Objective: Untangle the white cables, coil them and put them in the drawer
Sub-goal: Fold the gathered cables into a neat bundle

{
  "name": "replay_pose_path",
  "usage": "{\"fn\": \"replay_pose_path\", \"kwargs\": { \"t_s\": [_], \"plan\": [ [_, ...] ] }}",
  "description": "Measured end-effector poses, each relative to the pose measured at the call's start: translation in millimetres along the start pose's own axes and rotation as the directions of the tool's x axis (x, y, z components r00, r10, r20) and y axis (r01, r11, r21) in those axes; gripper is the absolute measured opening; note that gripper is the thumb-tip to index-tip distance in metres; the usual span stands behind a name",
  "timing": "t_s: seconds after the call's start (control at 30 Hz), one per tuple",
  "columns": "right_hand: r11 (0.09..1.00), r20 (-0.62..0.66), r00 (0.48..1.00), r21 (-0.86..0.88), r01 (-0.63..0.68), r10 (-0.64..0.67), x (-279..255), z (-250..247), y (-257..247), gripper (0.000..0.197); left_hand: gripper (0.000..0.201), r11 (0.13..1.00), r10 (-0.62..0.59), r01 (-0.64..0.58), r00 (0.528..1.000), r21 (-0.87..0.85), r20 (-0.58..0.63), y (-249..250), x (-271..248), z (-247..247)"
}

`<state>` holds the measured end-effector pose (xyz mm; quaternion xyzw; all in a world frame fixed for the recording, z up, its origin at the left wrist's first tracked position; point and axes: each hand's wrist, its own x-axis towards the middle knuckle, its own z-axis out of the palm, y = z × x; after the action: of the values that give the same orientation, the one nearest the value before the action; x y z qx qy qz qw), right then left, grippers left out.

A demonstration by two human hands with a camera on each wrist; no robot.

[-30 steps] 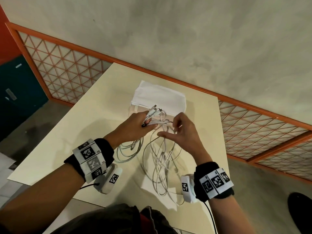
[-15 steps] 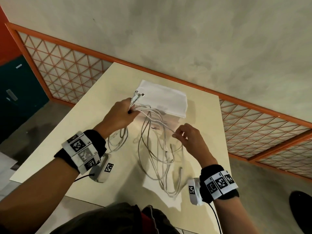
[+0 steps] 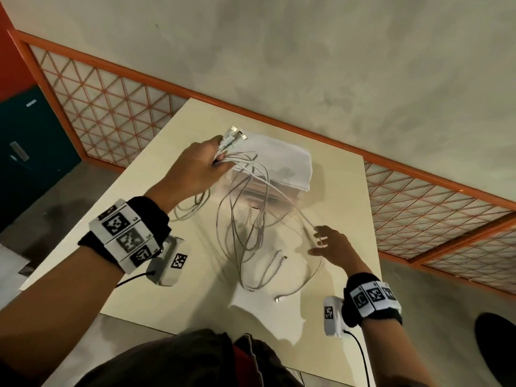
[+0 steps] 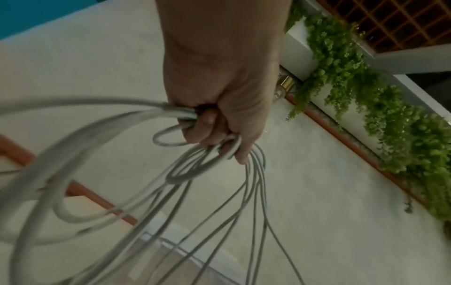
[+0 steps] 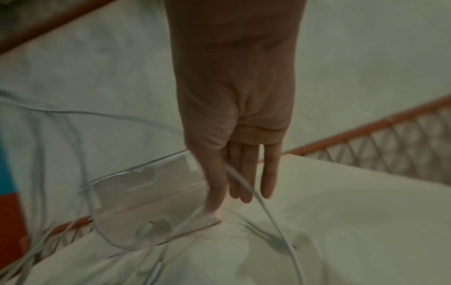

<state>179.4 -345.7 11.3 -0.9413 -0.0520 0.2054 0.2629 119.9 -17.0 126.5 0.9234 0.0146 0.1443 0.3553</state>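
Several tangled white cables hang in loops over the cream table. My left hand grips them in a bundle, raised above the table's far left, and the plug ends stick out past the fist. In the left wrist view the left hand is curled round the cables. My right hand is lower and to the right with straight fingers. One strand runs along the fingers of the right hand. A translucent white box stands behind the loops.
An orange lattice railing borders the table's far and right sides. A teal cabinet stands at the left. Green hanging plants show in the left wrist view. Loose plug ends lie near the table's front.
My left hand has lifted the bundle up and away to the left. My right hand has slid down and right along a strand and its fingers have straightened; the loops are stretched out.
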Motion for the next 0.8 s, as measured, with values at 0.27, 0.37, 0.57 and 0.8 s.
{"fn": "replay_pose_path", "kwargs": {
  "t_s": [0.27,0.37,0.57,0.8],
  "plan": [
    [0.861,-0.066,0.872,0.138,0.489,-0.484,-5,-10,-109,0.123,0.027,0.989,0.146,-0.147,0.982,0.003,0.122,16,-9,30],
    [0.754,-0.224,0.769,0.166,0.635,-0.598,0,-6,-134,0.052,0.019,0.980,0.172,-0.153,0.975,-0.130,0.143,28,-12,32],
    [0.870,-0.073,0.948,0.379,0.315,-0.311,8,14,-92,0.031,0.016,0.889,0.091,-0.122,0.992,-0.441,-0.091,28,-8,8],
    [0.914,-0.058,0.988,0.375,0.154,-0.143,7,17,-42,0.031,0.033,0.898,0.071,-0.133,0.985,-0.420,-0.160,18,-8,8]
  ]
}}
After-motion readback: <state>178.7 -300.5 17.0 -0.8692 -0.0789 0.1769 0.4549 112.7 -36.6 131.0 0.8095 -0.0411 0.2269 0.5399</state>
